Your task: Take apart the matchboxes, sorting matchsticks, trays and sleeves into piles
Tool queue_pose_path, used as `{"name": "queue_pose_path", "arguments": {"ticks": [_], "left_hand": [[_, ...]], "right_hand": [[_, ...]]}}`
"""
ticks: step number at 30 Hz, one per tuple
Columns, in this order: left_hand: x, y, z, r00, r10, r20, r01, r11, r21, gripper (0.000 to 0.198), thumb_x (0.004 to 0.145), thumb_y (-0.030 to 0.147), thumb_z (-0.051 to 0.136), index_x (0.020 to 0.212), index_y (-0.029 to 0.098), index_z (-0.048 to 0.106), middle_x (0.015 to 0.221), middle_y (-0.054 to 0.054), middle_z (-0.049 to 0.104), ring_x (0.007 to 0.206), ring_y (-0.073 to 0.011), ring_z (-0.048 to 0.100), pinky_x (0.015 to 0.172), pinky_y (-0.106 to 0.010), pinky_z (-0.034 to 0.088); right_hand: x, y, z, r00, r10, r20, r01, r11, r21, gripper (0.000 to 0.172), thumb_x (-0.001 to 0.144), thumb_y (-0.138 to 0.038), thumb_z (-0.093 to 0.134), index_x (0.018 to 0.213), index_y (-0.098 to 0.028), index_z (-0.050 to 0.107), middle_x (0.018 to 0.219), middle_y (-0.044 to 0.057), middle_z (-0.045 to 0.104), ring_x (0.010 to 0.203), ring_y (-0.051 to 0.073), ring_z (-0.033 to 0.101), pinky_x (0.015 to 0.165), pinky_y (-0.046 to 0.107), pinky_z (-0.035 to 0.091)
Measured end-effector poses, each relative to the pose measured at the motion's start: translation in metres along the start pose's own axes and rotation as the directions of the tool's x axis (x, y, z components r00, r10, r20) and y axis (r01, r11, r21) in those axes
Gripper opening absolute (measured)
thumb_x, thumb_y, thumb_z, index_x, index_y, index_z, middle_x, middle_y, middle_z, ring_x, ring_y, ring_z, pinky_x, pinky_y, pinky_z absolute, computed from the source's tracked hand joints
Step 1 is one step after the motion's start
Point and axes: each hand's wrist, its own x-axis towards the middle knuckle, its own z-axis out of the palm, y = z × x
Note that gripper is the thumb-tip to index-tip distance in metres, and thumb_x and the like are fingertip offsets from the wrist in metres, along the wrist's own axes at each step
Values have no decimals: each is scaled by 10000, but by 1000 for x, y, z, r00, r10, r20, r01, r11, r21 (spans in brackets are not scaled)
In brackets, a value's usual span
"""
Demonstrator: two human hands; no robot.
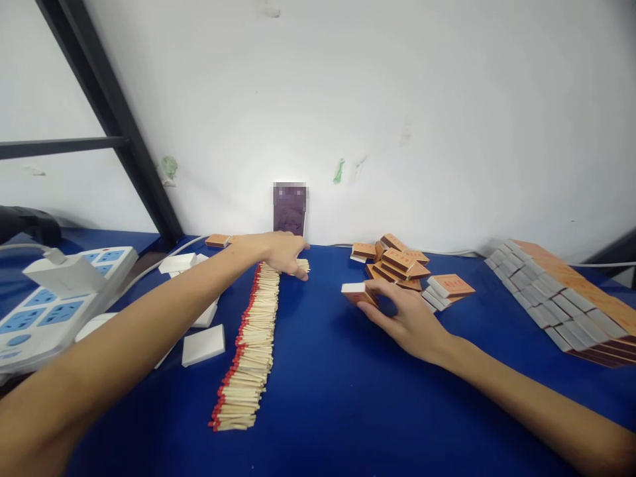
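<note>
Clearly, a matchbox [354, 297] is clamped between the thumb and fingers of the right hand [415, 321], projecting leftward from their tips; it shows orange with a white face. Beyond it, the left hand [284, 252] has thumb and fingers apart at the far end of a row of red-headed matches [256, 338]; contact I cannot tell. More matchboxes [397, 262] lie heaped on the blue counter [322, 411].
</note>
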Motion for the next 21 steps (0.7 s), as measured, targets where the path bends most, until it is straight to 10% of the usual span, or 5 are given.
{"name": "queue_pose_path", "arguments": {"ticks": [9, 21], "left_hand": [[-44, 0, -13, 962, 155, -223, -191, 970, -149, 588, 858, 482, 581, 1356, 171, 580, 818, -25, 689, 690, -160, 616, 627, -271, 406], [-50, -7, 1, 902, 257, -348, -274, 962, 0, 498, 858, 289, 571, 1354, 246, 558, 1023, -55, 694, 824, -175, 604, 675, -278, 377]], "right_hand": [[50, -10, 5, 978, 147, 149, -156, 987, 47, 328, 930, -530, 558, 1048, -262, 707, 1077, 73, 600, 1010, 249, 558, 898, 444, 420], [98, -2, 31, 989, 139, 42, -144, 905, 400, 280, 834, -424, 664, 995, -204, 726, 1025, 65, 635, 940, 220, 605, 900, 412, 473]]}}
